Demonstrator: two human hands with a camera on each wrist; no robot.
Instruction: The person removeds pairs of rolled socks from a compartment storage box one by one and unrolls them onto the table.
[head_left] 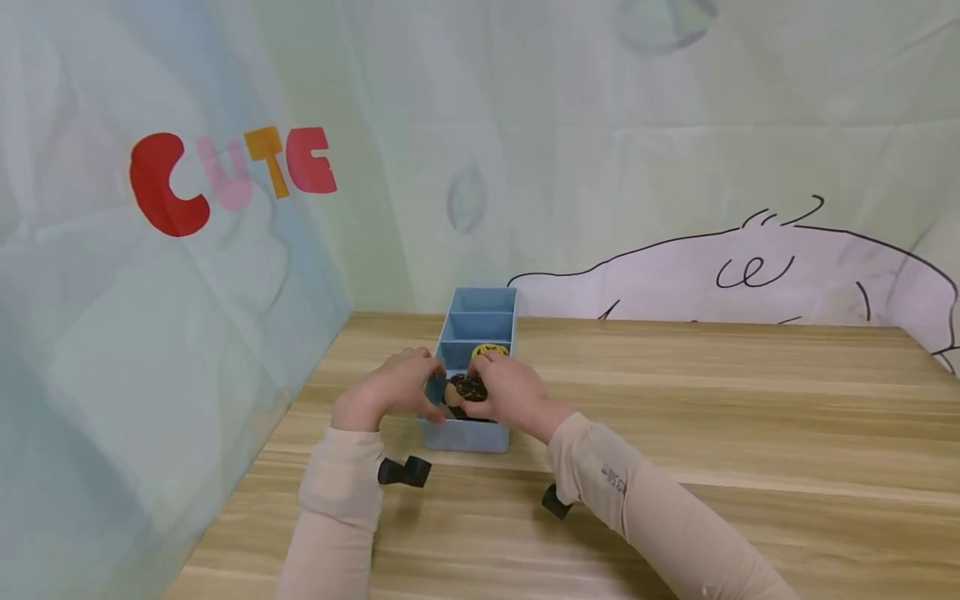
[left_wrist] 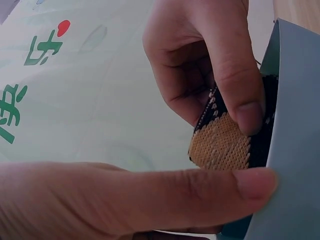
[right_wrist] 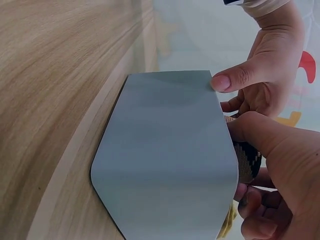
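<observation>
A black-and-tan knitted or woven piece [head_left: 453,395] sits at the nearest compartment of a long blue divided box [head_left: 467,436]. My right hand [head_left: 513,392] pinches it between thumb and fingers. In the left wrist view the tan end of the woven piece [left_wrist: 220,142] sticks up past the box rim, its lower part hidden inside. My left hand [head_left: 397,385] is at the box's left side, fingers loosely bent. Its straight thumb [right_wrist: 222,82] rests at the rim corner in the right wrist view.
A yellow stringy item [head_left: 491,350] lies in the compartment behind my right hand. Farther back are more box compartments [head_left: 480,327]. The box stands on a wood-grain table [head_left: 712,400], with a printed cloth [head_left: 420,167] behind and at left.
</observation>
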